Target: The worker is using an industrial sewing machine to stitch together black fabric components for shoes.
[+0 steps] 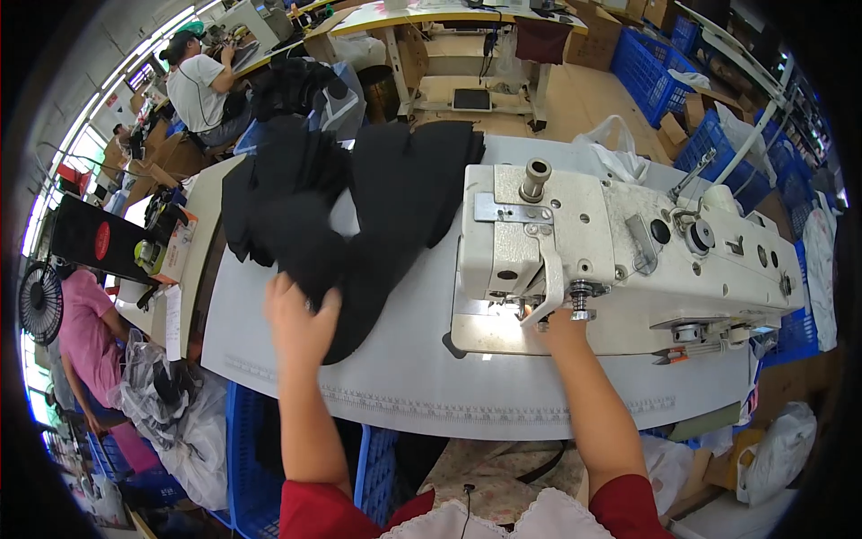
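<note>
A white industrial sewing machine [628,242] stands on the right of the pale worktable, its lamp lighting the needle area. My left hand [301,319] is closed on the near edge of a black fabric piece [310,238], which looks blurred by motion. Around it lie more cut black fabric pieces [413,180], stacked and fanned out left of the machine. My right hand [564,331] reaches in by the needle and presser foot. The machine head covers its fingers, so whether they hold anything is hidden.
A printed ruler strip [449,409] runs along the table's near edge. Below the table stands a blue plastic crate [377,467]. A side table with a small fan [40,301] is at left. Co-workers [197,85] sit further left; blue crates [642,72] stand at the back right.
</note>
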### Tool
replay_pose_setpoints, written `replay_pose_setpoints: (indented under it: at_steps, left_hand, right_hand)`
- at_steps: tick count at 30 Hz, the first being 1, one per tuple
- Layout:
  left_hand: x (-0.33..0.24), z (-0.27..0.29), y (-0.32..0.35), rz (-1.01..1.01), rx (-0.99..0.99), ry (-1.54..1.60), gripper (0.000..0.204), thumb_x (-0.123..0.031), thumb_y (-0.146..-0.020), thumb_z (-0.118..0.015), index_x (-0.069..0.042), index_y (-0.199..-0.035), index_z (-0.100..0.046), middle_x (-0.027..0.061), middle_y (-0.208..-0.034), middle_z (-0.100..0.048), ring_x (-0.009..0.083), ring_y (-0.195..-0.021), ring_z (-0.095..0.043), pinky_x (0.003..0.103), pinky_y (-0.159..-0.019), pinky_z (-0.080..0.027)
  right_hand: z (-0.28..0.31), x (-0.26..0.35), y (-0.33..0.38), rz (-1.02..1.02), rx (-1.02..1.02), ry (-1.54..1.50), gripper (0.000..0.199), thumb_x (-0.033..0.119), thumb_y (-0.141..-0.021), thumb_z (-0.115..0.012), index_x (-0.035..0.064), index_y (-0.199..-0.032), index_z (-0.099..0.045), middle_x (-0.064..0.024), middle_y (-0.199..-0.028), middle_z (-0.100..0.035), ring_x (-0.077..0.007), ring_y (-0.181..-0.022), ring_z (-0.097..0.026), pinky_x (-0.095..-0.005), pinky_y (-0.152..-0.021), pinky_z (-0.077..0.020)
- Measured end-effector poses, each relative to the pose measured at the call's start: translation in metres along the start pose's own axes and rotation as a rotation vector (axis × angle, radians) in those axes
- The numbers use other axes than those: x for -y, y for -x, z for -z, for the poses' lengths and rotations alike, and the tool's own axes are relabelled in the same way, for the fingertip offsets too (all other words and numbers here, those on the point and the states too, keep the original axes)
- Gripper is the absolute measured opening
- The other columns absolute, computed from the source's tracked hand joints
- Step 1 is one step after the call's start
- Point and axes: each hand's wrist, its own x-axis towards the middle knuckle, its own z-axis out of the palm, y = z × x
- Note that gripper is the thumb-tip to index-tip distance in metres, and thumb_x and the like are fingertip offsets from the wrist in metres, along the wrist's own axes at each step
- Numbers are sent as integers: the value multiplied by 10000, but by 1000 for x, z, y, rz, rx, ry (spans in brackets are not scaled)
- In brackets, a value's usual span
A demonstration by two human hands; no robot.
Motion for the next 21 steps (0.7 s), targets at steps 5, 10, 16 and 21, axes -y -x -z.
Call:
replay_pose_setpoints:
  at_steps: [5, 10, 16, 21]
  left_hand:
    - [56, 36, 30, 94, 228, -293, 315, -156, -620, -699, 32, -861, -622, 146, -1019, -542, 331, -1071, -453, 440, -909, -354]
    - [12, 37, -2, 58, -213, -364, 483, -186, -636, -707, 1, -1064, -586, 145, -1114, -542, 338, -1138, -440, 437, -954, -332]
    - [-5, -86, -104, 57, 93, -140, 477, -347, -817, -592, 40, -1097, -572, 175, -1199, -536, 348, -1161, -446, 426, -973, -374]
    - [11, -141, -115, 289, 228, -253, 512, -391, -765, -657, 25, -1054, -585, 156, -1152, -543, 335, -1167, -434, 437, -932, -411]
  right_hand:
    - [-5, -7, 7, -14, 127, 17, 344, 172, -599, -707, 80, -929, -686, -166, -985, -627, -373, -994, -545, -474, -912, -399]
    - [2, -2, 5, -28, 112, 113, 293, 148, -675, -640, 67, -955, -666, -173, -985, -623, -371, -985, -544, -484, -902, -389]
    - [2, -2, 2, -129, 257, 142, 417, 289, -751, -593, 51, -1094, -585, -149, -1086, -595, -328, -1035, -537, -470, -894, -407]
    - [8, 7, 4, -50, 245, 324, 251, 198, -746, -572, 57, -937, -654, -180, -959, -625, -364, -969, -557, -481, -883, -408]
